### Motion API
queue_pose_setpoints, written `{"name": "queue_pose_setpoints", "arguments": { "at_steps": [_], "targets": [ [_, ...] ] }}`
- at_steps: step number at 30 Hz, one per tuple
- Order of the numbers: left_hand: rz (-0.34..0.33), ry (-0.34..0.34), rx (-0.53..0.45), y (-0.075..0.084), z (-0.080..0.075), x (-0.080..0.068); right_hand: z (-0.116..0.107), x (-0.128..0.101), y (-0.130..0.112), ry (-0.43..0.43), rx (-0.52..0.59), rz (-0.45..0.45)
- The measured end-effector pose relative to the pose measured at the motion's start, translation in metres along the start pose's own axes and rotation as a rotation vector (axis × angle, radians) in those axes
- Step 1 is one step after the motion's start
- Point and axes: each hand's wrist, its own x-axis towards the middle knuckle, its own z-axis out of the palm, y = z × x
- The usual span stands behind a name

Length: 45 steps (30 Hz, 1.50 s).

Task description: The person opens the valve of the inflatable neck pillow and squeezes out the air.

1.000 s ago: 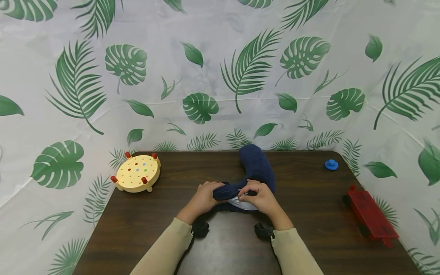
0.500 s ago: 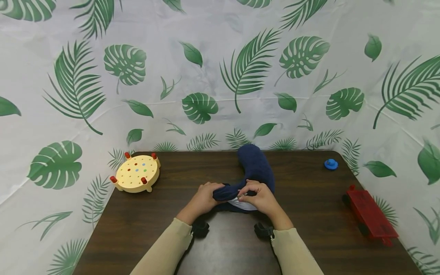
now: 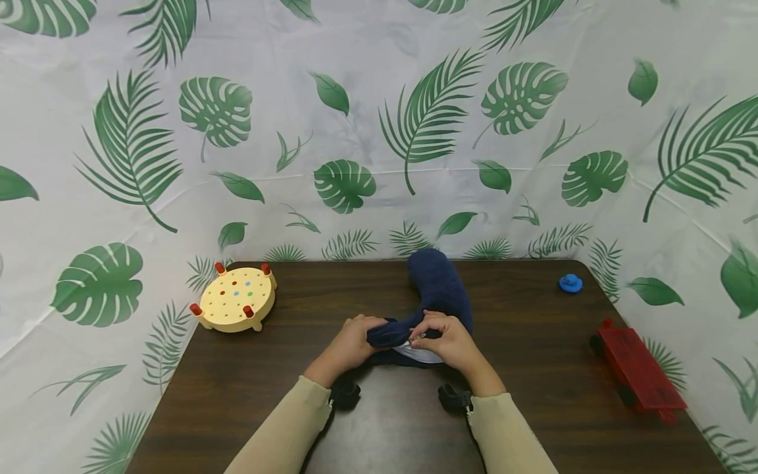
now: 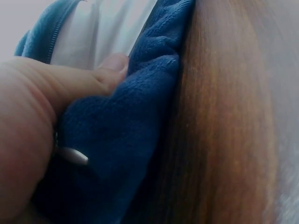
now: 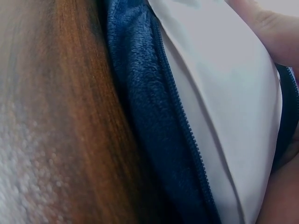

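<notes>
Both hands clamp a navy fleece neck pillow (image 3: 441, 289): left hand (image 3: 349, 342) grips the cover, right hand (image 3: 447, 342) pinches the zipper (image 5: 180, 116), partly open over the white inner cushion (image 5: 224, 107).

The pillow cover (image 3: 441, 289) is deep navy blue plush, with a navy zipper (image 5: 180, 116) along its edge; the pillow insert (image 5: 224, 107) showing through the gap is plain white. The tabletop (image 3: 533, 395) is dark brown with a wood grain. The peg board (image 3: 237, 298) is pale yellow, dotted red, blue and green, with red pegs. The toy cart (image 3: 639, 375) is red, the small cap (image 3: 571, 284) bright blue. The backdrop (image 3: 379, 131) is white with green leaf prints. Both sleeves (image 3: 284, 428) are beige.
</notes>
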Motion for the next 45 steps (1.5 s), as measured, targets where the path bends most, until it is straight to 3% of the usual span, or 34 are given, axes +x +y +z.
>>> {"name": "queue_pose_setpoints", "arguments": {
  "at_steps": [1,3,7,11,19,24,26,28,31,34,38,42,44,45],
  "targets": [
    [-0.026,-0.012,-0.007,0.008,-0.004,-0.001,0.0,0.0,0.0,0.0,-0.003,0.011],
    [-0.022,-0.019,-0.018,0.007,-0.004,-0.001,0.0,-0.001,0.0,-0.003,-0.012,0.032],
    [0.065,0.025,-0.017,-0.018,0.01,0.001,-0.001,-0.002,-0.002,-0.018,-0.017,0.038],
    [0.121,0.04,-0.01,-0.031,0.015,0.002,-0.001,-0.001,-0.003,-0.031,-0.016,0.025],
    [0.051,-0.048,-0.062,-0.001,-0.003,0.0,0.0,-0.001,-0.002,-0.068,0.015,0.018],
    [0.176,-0.042,-0.059,-0.032,0.011,0.003,0.0,0.0,-0.003,-0.106,0.086,0.0],
    [0.207,-0.039,-0.07,-0.035,0.012,0.003,-0.001,0.001,-0.004,-0.12,0.101,-0.002],
    [0.202,-0.052,-0.093,-0.03,0.008,0.002,-0.001,0.001,-0.004,-0.137,0.109,-0.004],
    [0.159,-0.073,-0.114,-0.01,-0.002,0.0,-0.001,0.002,-0.004,-0.168,0.13,-0.003],
    [0.134,-0.063,-0.092,-0.004,-0.003,-0.001,-0.002,0.001,-0.004,-0.229,0.178,0.001],
    [0.136,0.035,-0.131,-0.011,0.007,0.0,-0.002,-0.001,-0.005,-0.33,0.235,0.049],
    [0.092,0.115,-0.189,-0.016,0.014,0.001,0.0,-0.001,-0.007,-0.4,0.235,0.079],
    [0.067,0.103,-0.152,-0.02,0.017,0.002,0.001,-0.001,-0.008,-0.429,0.234,0.08],
    [0.044,0.07,-0.158,-0.016,0.013,0.002,0.001,0.0,-0.008,-0.441,0.232,0.079]
  ]
}}
